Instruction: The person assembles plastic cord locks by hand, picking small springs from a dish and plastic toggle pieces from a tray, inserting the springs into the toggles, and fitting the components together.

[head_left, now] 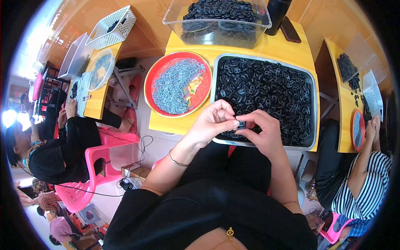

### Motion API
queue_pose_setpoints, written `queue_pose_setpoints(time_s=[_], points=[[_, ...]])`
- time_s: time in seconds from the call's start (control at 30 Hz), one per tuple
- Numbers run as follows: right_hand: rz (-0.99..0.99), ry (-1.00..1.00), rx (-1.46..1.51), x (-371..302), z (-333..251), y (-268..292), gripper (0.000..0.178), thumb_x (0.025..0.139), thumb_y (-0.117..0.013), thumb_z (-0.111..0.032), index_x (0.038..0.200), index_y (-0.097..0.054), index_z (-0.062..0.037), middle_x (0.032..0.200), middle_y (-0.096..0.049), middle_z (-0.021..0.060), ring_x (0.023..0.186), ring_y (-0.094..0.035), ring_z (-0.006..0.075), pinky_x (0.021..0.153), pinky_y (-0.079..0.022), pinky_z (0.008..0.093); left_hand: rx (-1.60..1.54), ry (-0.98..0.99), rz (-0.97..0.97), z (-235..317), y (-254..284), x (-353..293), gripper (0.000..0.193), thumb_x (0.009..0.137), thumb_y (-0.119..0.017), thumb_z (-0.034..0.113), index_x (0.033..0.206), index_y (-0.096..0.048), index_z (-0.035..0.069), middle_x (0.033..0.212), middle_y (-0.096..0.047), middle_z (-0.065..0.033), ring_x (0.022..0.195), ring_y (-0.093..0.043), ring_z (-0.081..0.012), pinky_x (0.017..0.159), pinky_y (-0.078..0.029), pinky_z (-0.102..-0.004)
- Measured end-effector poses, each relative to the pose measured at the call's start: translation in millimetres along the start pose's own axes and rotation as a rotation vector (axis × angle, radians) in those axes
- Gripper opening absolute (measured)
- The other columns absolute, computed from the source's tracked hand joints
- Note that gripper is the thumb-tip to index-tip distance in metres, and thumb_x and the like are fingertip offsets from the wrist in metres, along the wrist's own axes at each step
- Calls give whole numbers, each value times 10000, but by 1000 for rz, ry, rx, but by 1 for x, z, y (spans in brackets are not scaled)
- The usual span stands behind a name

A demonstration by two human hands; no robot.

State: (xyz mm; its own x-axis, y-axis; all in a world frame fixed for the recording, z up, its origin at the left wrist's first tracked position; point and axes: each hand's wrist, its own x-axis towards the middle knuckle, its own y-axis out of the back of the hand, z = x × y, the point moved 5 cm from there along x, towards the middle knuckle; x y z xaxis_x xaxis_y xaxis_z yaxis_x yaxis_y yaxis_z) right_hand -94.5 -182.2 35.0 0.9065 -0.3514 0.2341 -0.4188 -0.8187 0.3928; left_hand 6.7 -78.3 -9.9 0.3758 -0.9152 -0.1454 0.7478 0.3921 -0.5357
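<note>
Working at chest height, both hands meet over the near edge of a metal tray (315, 112). The small black piece (241, 124) is located between them, raised above the tray's near rim. On the right hand (265, 130), thumb and forefinger are clamped on this piece from the right. On the left hand (210, 125), the thumb tip bears against the piece's left side, with the other fingers (223, 107) curled; whether they pinch anything further cannot be told. A thin bangle (177, 161) circles the left wrist.

The tray contains a deep layer of loose black two-holed parts (266, 87) and rests on a yellow counter (166, 124). Just left of it sits a round red tray (179, 56) bearing a heap of silvery wire-like pieces (173, 91). Behind both stands a clear plastic bin (216, 39), holding similar black parts. At its right are a dark cylinder (277, 16) and a phone (290, 30). Co-workers sit at separate counters to the left and right, one wearing a striped top (361, 187).
</note>
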Motion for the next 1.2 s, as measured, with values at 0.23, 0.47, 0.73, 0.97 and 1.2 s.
queue_pose_setpoints(time_s=[0.23, 0.47, 0.73, 0.97, 1.2], points=[[30, -2, 17, -2, 1, -4, 290, 641, -731, -41, 915, -635, -45, 720, -579, 48, 585, -562, 115, 539, -450, 233, -14, 20, -13, -1, 2, 1, 215, 796, -614, -24, 910, -457, 68, 787, -614, -48, 732, -592, -90, 655, -467, -198], [79, -34, 17, 0, 0, -5, 351, 618, -749, -43, 954, -652, -67, 675, -535, 16, 585, -488, 92, 553, -412, 211, -60, -19, 45, 0, 1, 1, 213, 791, -625, -17, 899, -466, 74, 772, -617, -40, 723, -594, -86, 645, -466, -200], [120, -12, -13, -2, 2, -6, 339, 636, -744, -48, 959, -640, -67, 697, -553, 31, 587, -544, 103, 547, -449, 223, -58, -38, 72, -2, 2, 2, 203, 782, -636, -18, 869, -481, 79, 760, -616, -32, 707, -590, -75, 642, -463, -196], [89, 6, 18, 0, 0, -3, 348, 604, -757, -51, 937, -654, -60, 691, -548, 21, 594, -497, 99, 557, -420, 220, -44, -6, 59, 0, 2, 0, 212, 788, -623, -24, 898, -470, 74, 769, -617, -40, 711, -587, -74, 640, -462, -192], [86, 40, -45, -2, 1, -4, 279, 636, -739, -44, 895, -635, -40, 748, -593, 55, 611, -587, 125, 553, -469, 232, -80, 29, 52, -3, -1, 0, 214, 789, -625, -20, 899, -468, 75, 768, -614, -39, 703, -584, -76, 636, -459, -192]])
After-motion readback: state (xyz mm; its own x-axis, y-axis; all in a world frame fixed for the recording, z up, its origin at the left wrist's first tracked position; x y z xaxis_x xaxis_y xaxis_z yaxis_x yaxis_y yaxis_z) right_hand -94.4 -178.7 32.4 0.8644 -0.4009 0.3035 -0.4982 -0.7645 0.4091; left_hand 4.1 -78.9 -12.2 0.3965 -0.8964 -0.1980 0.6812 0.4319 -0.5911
